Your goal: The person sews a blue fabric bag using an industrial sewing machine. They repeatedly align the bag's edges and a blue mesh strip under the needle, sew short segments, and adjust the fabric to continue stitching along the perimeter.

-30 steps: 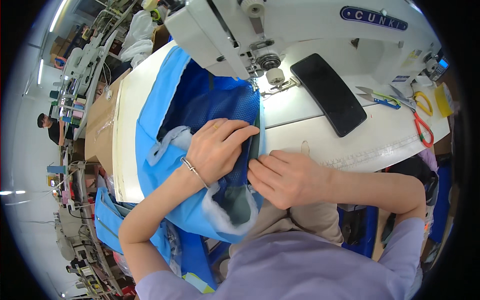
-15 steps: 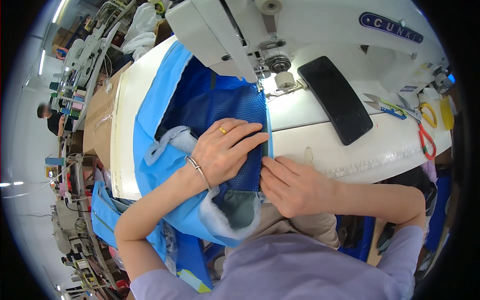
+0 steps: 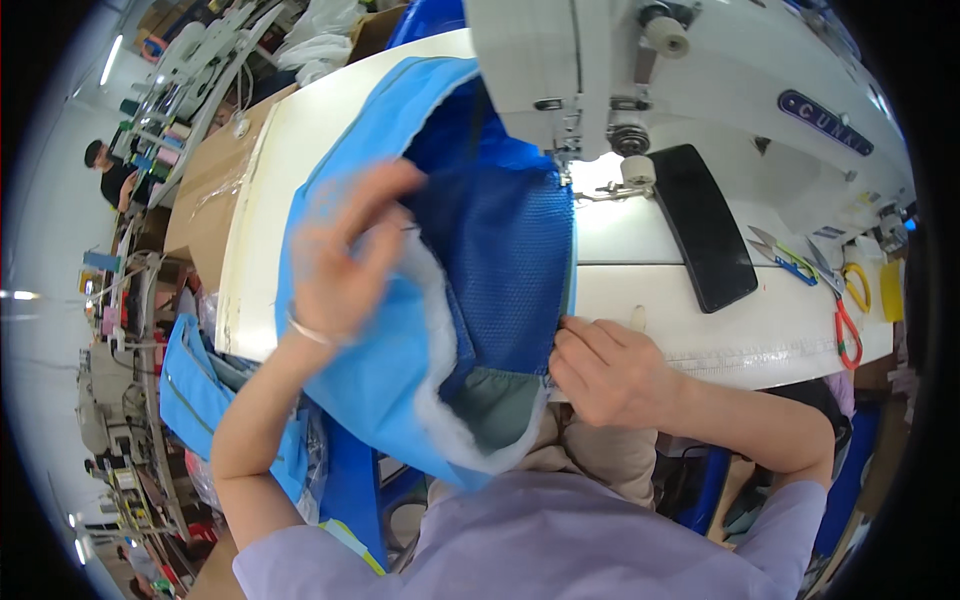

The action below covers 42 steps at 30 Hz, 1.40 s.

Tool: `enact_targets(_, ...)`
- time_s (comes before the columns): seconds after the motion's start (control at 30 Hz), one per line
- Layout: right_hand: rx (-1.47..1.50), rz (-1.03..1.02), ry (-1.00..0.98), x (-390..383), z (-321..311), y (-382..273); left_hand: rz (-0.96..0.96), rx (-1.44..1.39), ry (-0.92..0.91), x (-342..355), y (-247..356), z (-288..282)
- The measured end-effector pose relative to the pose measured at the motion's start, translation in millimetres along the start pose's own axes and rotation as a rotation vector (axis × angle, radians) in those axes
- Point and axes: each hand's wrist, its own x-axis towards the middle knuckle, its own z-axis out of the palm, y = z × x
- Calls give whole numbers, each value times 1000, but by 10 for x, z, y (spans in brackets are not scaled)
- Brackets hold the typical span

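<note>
A light blue fabric piece [image 3: 375,395], sewn up like a bag or garment, lies across the machine table. Its dark blue mesh panel [image 3: 510,270] faces up, with a fuzzy white raw edge and a grey-green patch [image 3: 498,408] nearer me. The panel's right edge runs under the presser foot [image 3: 565,172] of the white sewing machine [image 3: 525,75]. My right hand [image 3: 612,372] pinches that edge at the table's front. Blurred by motion, my left hand [image 3: 345,265] hovers over the light blue cloth on the left, thumb and fingers apart, with nothing visible in it.
A black phone [image 3: 703,230] lies right of the needle. Farther right are small snips [image 3: 790,258], red-handled scissors [image 3: 846,335] and a yellow roll [image 3: 891,292]. A cardboard sheet [image 3: 222,185] borders the table's left. Another person [image 3: 115,175] is far off among other machines.
My left hand has lifted off the mesh panel and swung left and away from me. My right hand keeps its pinch on the edge. The whole view has shifted slightly.
</note>
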Motion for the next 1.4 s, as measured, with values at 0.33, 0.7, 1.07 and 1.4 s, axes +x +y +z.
enact_targets(0.33,83,15,14,-20,43,23,-1176,-883,-153,-299,-1155,-491)
enact_targets(0.7,0,40,-14,-86,62,23,-1163,-813,-475,-22,-668,-357)
enact_targets(1.07,38,30,29,-13,57,-8,-1171,-1021,-492,-104,-681,-254)
enact_targets(1.4,45,15,3,-36,37,9,-1120,-932,-448,-16,-895,-275)
